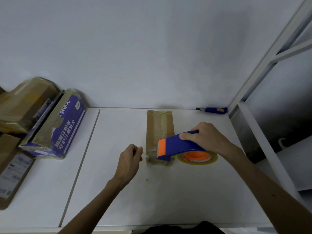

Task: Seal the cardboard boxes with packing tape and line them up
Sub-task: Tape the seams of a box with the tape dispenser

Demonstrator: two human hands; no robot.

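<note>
One white surface (168,191) fills the lower view, with a seam running down its left part, and one pale metal shelf frame (270,53) stands along its right edge. At the left edge lie at least three boxes, close together: a tan cardboard box wrapped in glossy tape (25,102) farthest back, a purple printed box with white lettering (55,127) leaning against it, and a brown cardboard box with a white label (11,174) nearest the person. Well apart from these, one long, narrow, flat brown cardboard box (160,132) lies in the middle of the surface, its long axis running straight away from the person towards the wall and a shiny strip of tape along its top. One blue tape dispenser with an orange front and orange hub (179,146) lies across the near end of that box, its orange front pointing left and its roll of clear tape (197,157) just right of the box. The right hand (207,137) grips the dispenser's blue handle from above. The left hand (130,159) sits just beside the box's near left edge, fingers curled; whether it pinches anything cannot be told. One blue utility knife (214,110) lies along the wall at the far right corner.
</note>
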